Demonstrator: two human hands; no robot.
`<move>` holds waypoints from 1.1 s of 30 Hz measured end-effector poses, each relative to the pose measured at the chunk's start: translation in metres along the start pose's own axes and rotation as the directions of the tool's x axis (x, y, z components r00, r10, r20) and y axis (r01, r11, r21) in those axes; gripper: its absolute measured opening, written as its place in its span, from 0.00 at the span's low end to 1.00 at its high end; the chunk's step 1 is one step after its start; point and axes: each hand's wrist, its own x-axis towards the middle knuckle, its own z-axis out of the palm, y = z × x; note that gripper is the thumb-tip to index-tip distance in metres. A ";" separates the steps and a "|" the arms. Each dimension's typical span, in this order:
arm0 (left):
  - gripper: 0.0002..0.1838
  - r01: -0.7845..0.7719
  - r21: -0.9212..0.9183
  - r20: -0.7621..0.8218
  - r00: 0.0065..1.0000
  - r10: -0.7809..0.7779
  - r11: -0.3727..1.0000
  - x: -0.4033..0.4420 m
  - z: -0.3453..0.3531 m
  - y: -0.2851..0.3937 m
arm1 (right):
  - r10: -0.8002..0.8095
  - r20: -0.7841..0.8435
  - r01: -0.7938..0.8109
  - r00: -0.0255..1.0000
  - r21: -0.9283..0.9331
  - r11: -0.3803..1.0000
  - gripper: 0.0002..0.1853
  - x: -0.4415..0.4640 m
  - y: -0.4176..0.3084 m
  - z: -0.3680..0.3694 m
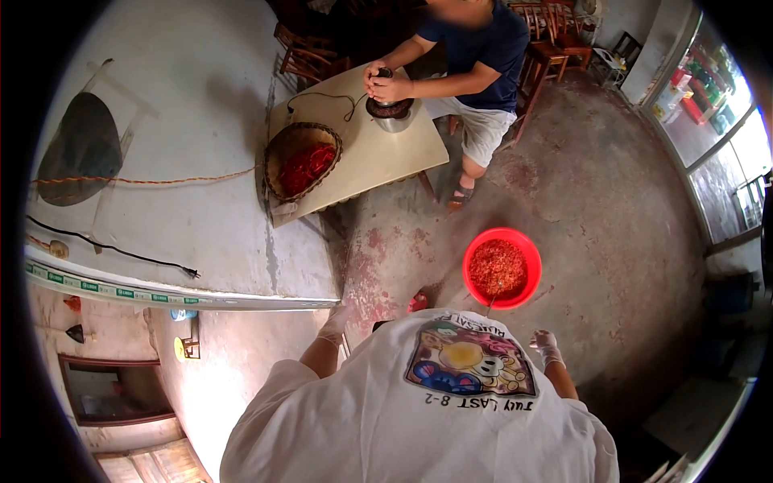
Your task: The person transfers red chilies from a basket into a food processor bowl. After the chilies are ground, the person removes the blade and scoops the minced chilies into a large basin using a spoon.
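Observation:
My left hand (332,324), in a pale thin glove, hangs beside the wall's end at the left of my white shirt; its fingers are too unclear to read. To the right of the shirt, my right hand (546,344) wears a clear glove, with loosely curled fingers slightly apart and nothing visible in it. Ahead of me on the floor stands a red tub (535,278) of chopped orange-red food (497,266). A thin handle (490,306) sticks out over its near rim. Neither hand touches the tub.
Another person (475,64) sits at a pale table (403,157), both hands on a dark-topped metal appliance (393,122). A woven basket (272,161) there holds red peppers (307,167). Wooden chairs (547,55) stand behind. A wall (217,241) borders my left.

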 end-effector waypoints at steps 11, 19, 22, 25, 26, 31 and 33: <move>0.23 0.085 0.032 -0.025 0.996 -0.084 0.996 0.035 -0.002 -0.047 | -0.024 0.010 0.026 1.000 -0.262 0.965 0.12 0.005 -0.006 0.000; 0.25 0.071 0.051 -0.009 0.997 -0.070 0.996 -0.009 -0.004 -0.009 | -0.457 0.251 0.331 0.854 -0.938 0.104 0.12 0.035 0.014 -0.012; 0.26 0.112 0.112 -0.024 0.994 -0.110 0.987 -0.003 -0.004 -0.011 | -0.451 0.241 0.380 0.859 -0.892 0.246 0.12 0.050 0.025 -0.015; 0.26 0.040 0.012 0.015 0.999 -0.040 0.999 0.009 -0.005 -0.034 | 0.005 -0.062 -0.005 0.998 -0.009 1.000 0.12 0.009 -0.007 0.003; 0.26 0.041 -0.023 -0.002 0.999 -0.042 0.999 -0.002 -0.004 -0.023 | -0.018 -0.038 0.018 0.999 -0.007 1.000 0.12 0.010 -0.006 0.002; 0.24 0.015 -0.011 0.003 1.000 -0.015 1.000 0.005 -0.003 -0.029 | -0.058 -0.045 0.050 0.997 -0.166 0.985 0.12 0.000 -0.017 0.007; 0.24 -0.054 -0.048 0.005 0.999 0.054 0.997 -0.008 -0.003 -0.019 | -0.323 0.211 0.383 0.923 -0.600 0.703 0.12 0.089 0.045 -0.021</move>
